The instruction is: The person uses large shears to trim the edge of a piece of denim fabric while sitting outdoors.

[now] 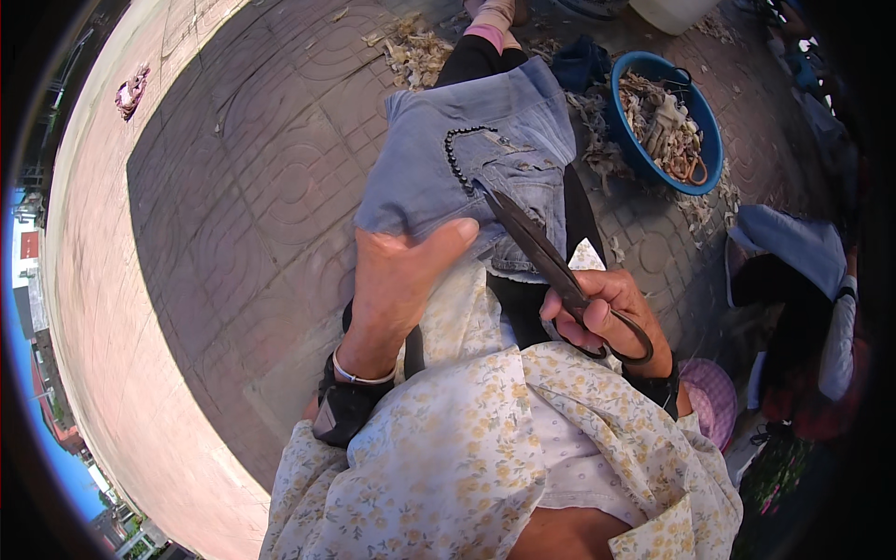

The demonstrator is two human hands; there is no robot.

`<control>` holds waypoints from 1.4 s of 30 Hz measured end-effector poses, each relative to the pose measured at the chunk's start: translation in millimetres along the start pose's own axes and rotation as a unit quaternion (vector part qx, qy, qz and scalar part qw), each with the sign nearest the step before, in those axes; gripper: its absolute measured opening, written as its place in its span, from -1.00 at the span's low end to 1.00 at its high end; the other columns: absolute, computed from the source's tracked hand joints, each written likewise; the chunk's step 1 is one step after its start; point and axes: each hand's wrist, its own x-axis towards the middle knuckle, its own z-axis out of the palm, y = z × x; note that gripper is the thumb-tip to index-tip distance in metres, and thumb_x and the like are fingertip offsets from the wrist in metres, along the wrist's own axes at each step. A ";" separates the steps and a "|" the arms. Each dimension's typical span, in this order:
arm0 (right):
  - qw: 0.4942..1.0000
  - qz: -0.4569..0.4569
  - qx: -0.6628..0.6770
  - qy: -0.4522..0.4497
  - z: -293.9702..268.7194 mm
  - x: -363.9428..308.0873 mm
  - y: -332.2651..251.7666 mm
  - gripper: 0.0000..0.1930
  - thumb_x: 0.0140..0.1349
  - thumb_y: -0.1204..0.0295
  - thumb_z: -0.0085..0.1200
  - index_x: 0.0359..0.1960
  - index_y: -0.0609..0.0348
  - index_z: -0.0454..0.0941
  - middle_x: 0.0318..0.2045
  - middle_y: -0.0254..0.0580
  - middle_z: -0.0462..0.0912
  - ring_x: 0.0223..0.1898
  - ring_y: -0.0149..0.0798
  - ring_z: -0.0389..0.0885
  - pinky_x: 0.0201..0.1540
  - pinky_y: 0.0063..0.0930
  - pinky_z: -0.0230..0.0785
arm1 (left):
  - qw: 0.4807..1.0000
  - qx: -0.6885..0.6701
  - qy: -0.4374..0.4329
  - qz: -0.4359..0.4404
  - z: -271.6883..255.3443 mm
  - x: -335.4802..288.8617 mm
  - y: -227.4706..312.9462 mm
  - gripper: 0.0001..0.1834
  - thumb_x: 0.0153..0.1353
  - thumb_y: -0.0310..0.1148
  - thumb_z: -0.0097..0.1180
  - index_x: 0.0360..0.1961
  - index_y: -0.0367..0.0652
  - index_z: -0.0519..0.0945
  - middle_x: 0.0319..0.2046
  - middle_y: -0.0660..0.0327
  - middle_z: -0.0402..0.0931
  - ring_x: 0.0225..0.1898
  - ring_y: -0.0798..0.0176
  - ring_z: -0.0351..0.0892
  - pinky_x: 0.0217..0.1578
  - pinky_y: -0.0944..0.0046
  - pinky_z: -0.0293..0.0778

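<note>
A piece of blue denim clothing (pixel 411 173) lies across my lap and legs, with a curved row of black beads (pixel 454 154) and a stitched pocket area on it. My left hand (pixel 397 275) grips its near left edge, thumb on top and the other fingers hidden beneath the cloth. In my right hand (pixel 616 313) is a pair of dark metal scissors (pixel 537 238), the fingers through and around the handles. The blades lie close together and point up and left, their tips at the near end of the bead row.
To the right stands a blue basin (pixel 717 140) filled with pale scraps (pixel 663 121). More scraps (pixel 415 56) lie on the paving (pixel 252 196). Another person (pixel 793 271) sits at the right with light blue cloth on the lap. A pink checked hat (pixel 707 397) is near my right elbow.
</note>
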 end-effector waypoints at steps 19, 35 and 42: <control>0.998 0.060 -0.009 -0.024 -5.8 -4.6 -0.8 -0.51 0.30 0.00 0.01 -0.25 0.31 0.53 -0.64 -0.45 0.39 -0.60 -0.59 0.27 -0.56 -0.68 0.06 | 0.994 0.093 0.026 0.048 -2.6 -1.2 -8.5 -0.48 0.02 -0.70 0.16 0.08 -0.38 0.43 -0.07 0.16 0.53 -0.12 0.34 0.56 -0.04 0.34 0.48; 0.998 0.065 0.009 -0.017 -2.0 -4.0 -0.6 -0.53 0.32 0.00 -0.05 -0.27 0.26 0.55 -0.67 -0.46 0.38 -0.65 -0.63 0.23 -0.62 -0.69 -0.04 | 0.992 0.109 0.035 0.059 -2.1 -1.4 -10.1 -0.49 0.02 -0.69 0.15 0.07 -0.39 0.44 -0.08 0.16 0.54 -0.12 0.33 0.56 -0.04 0.33 0.47; 0.995 0.080 0.050 -0.033 -3.2 -2.8 1.6 -0.50 0.32 -0.01 -0.07 -0.27 0.28 0.54 -0.67 -0.43 0.39 -0.67 -0.63 0.20 -0.63 -0.70 -0.06 | 0.987 0.132 0.038 0.078 -5.5 -0.1 -14.5 -0.50 0.02 -0.70 0.14 0.07 -0.39 0.44 -0.07 0.14 0.53 -0.11 0.32 0.56 -0.03 0.32 0.47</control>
